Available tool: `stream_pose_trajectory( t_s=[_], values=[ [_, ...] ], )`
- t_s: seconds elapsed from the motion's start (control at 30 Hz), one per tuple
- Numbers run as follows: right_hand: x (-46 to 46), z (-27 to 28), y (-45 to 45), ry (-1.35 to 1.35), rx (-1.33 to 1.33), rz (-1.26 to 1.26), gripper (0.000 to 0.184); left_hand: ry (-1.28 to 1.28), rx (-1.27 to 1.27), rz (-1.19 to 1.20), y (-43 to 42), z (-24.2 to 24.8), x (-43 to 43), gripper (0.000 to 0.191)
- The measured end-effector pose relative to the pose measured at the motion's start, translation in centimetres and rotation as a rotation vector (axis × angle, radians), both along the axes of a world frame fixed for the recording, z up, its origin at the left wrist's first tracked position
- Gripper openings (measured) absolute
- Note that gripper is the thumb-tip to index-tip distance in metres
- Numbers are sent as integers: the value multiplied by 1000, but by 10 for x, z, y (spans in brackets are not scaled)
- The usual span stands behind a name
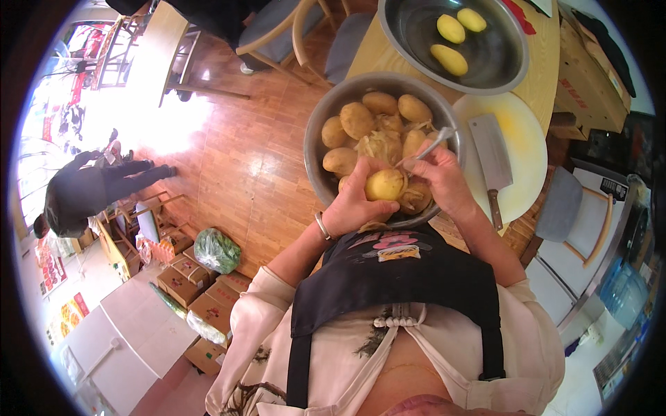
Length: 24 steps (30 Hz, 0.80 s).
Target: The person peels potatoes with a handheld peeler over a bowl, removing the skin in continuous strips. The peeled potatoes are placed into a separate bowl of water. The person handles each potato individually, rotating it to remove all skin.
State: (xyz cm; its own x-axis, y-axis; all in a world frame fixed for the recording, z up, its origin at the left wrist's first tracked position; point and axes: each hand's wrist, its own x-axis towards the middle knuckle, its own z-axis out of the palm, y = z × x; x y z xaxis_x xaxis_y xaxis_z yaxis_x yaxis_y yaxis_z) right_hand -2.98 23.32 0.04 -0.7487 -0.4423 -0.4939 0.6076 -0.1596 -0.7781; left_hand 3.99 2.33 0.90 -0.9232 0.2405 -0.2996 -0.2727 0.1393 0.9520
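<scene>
My left hand [357, 200] holds a mostly peeled yellow potato [385, 185] over the near side of a metal basin [314, 105]. In my right hand [438, 171] is a peeler [438, 142] with a pale handle end, its working end at the potato's right side. Unpeeled potatoes [357, 120] and a heap of peelings [380, 147] lie in the basin. Behind it, a larger metal basin [452, 87] holds three peeled potatoes [449, 60]. To the right, a cleaver [491, 152] with a wooden handle lies on a round white cutting board [529, 156].
Wooden chairs [291, 31] stand beyond the table [362, 57]. Cardboard boxes [183, 281] and a plastic bag of greens [217, 250] are on the floor at left. A person in dark clothes [83, 187] stands farther left. A grey-backed chair [559, 205] is at right.
</scene>
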Motion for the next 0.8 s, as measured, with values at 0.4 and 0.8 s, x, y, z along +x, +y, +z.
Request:
stream_pose_trajectory(
  t_s=[0.4, 0.8],
  values=[
    [13, 9, -9, 141, 32, 101, 10, 68, 87, 87, 2, -7, 4, 56],
    [10, -4, -5, 71, -51, 43, 14, -434, 767, 277, -4, 1, 3, 42]
  ],
)
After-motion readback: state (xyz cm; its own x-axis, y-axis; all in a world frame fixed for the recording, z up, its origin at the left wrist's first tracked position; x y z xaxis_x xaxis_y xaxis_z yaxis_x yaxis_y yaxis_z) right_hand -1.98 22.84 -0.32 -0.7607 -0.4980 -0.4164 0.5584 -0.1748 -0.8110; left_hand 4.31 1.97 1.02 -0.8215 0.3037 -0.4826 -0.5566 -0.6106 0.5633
